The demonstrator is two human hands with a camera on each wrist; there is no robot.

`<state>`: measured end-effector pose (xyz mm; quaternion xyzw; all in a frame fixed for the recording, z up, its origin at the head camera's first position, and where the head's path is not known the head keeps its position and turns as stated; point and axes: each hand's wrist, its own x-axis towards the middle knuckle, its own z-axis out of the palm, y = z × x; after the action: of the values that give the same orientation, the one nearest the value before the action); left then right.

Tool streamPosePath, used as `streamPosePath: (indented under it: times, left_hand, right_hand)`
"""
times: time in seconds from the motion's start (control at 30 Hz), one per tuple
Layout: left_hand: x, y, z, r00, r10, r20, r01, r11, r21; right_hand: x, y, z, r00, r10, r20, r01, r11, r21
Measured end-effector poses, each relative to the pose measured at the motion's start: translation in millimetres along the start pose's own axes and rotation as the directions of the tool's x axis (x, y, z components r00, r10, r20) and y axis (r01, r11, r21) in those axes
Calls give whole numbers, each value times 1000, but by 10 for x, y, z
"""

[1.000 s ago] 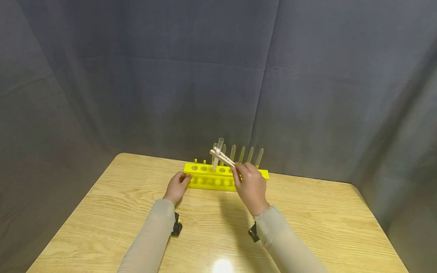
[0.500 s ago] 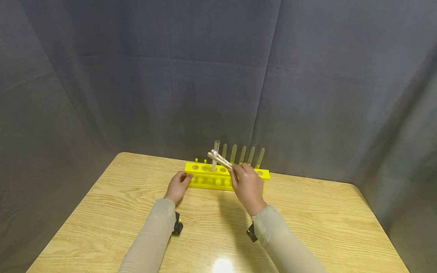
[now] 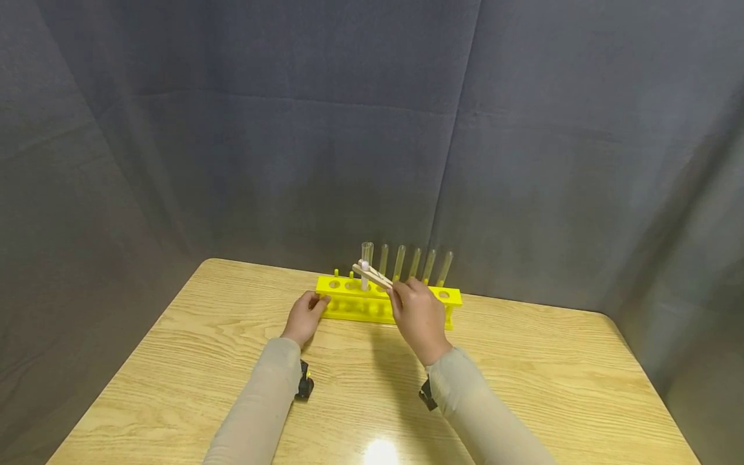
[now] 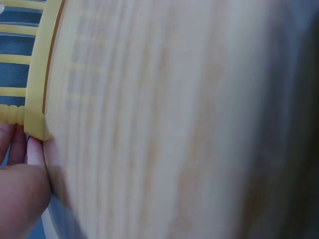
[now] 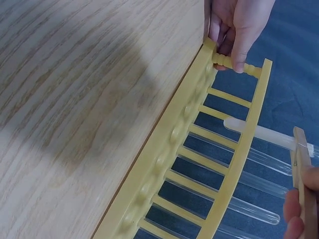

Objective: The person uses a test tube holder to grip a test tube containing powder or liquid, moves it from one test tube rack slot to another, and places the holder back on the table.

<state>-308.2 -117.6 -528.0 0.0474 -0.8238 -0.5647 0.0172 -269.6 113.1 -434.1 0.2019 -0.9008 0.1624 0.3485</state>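
My right hand (image 3: 420, 316) pinches a wooden test tube clamp (image 3: 374, 276), whose tips grip a glass test tube (image 5: 271, 135) with white contents. The tube stands nearly upright. Its rounded lower end has passed through a hole in the top plate of the yellow test tube rack (image 3: 357, 316), and in the right wrist view it ends above the base plate. At the rack's left end, my left hand (image 3: 303, 318) holds the end post between thumb and fingers, as the right wrist view shows. The left wrist view catches only part of that hand and the rack's corner.
Several empty test tubes (image 3: 400, 261) sit upside down on pegs along the rack's back side. Two bare pegs (image 3: 336, 272) stand at its left. The rack rests near the back edge of a wood-grain table (image 3: 232, 349), with a grey curtain (image 3: 325, 161) behind.
The clamp and test tube have moved down and slightly left. The tube has gone from tilted to nearly upright as its lower end sank into the rack's hole. The left hand stays on the rack.
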Motion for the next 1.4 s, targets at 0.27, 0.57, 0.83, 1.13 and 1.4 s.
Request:
streamPosePath:
  times: [0.27, 0.57, 0.83, 1.13, 1.4]
  left_hand:
    - [31, -14, -6, 1000, 10, -4, -10, 1000, -1]
    - [17, -16, 0, 1000, 20, 8, -20, 1000, -15]
    - [39, -31, 1, 1000, 14, -4, -14, 1000, -12]
    - [44, -57, 5, 1000, 23, -9, -24, 1000, -10]
    - [16, -31, -8, 1000, 18, -1, -18, 1000, -21]
  right_hand:
    - [-3, -16, 49, 999, -6, 31, 7, 1000, -25]
    - [-57, -27, 72, 998, 13, 60, -10, 999, -46]
    - [-88, -8, 146, 997, 21, 74, -17, 998, -57]
    - [-147, 0, 169, 996, 36, 85, -32, 998, -54]
    - [-175, 0, 184, 996, 46, 80, -43, 998, -40]
